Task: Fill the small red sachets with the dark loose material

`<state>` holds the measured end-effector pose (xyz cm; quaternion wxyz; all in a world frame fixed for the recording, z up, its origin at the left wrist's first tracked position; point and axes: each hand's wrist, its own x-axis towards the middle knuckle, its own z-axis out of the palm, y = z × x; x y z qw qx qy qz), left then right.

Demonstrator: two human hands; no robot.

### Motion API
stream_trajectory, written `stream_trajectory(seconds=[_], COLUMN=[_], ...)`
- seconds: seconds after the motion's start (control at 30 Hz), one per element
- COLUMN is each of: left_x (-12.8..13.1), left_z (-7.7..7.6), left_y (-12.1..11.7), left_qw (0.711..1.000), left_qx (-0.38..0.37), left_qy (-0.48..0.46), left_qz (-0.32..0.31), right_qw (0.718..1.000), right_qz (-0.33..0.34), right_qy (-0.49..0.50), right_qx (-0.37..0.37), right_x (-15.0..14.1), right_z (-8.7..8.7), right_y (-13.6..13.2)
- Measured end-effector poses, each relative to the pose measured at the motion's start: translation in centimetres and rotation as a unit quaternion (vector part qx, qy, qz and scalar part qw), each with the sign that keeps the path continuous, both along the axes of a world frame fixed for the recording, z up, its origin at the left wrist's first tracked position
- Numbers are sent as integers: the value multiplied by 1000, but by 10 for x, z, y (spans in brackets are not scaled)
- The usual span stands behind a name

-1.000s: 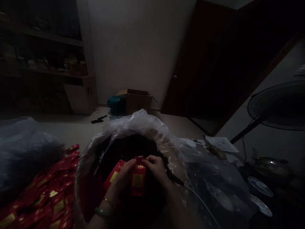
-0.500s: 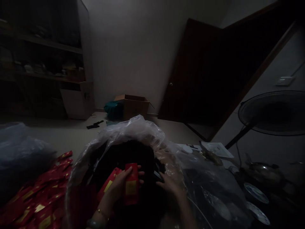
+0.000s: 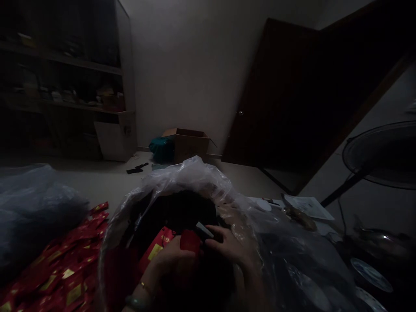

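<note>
1. Here we go, both bare hands are working low inside the mouth of a clear plastic bag (image 3: pixel 182 175), right over a dark mass that's too dim to make out.
2. The left hand (image 3: pixel 172 266) has its fingers curled in tight around a red packet (image 3: pixel 190 241), with only the packet's top showing above them.
3. The right hand (image 3: pixel 225 245) sits just beside that packet, fingers reaching across toward a small grey tab (image 3: pixel 204 230) at its upper edge. They look fairly narrow, but can they be gripping it? I can't tell from here.
4. A second red packet (image 3: pixel 156 248) with a gold label lies tilted just left of the hands, inside the bag.
5. On the left wrist, a pale green bangle (image 3: pixel 134 302) and a thin gold bracelet (image 3: pixel 143 285).
6. Off to the left, a big spread of red packets (image 3: pixel 61 271) with gold labels, right beside a grey plastic bag (image 3: pixel 30 203).
7. To the right, blue-and-white plates (image 3: pixel 371 275), a metal pan (image 3: pixel 383 238) and a sheet of paper (image 3: pixel 307 207).
8. Further out, a cardboard box (image 3: pixel 190 145) stands by a teal bag (image 3: pixel 160 149) against the wall, near a dark door (image 3: pixel 279 95).
</note>
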<state>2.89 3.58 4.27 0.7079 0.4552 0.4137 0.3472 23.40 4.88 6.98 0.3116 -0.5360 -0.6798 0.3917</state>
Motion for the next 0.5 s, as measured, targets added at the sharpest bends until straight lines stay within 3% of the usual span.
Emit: stream_trajectory(seconds=[0.27,0.5], left_x=[2,3], left_z=[-9,-13], left_y=[-3,-6], left_qw=[995,995], left_qx=[36,6], left_qy=[-2,12], left_qz=[-89,-104], right_qw=[998,998], right_qz=[62,35], right_qy=[-30,-40], right_qx=[8,27], right_x=[-21,-25], right_z=[7,7], right_y=[-10,-11])
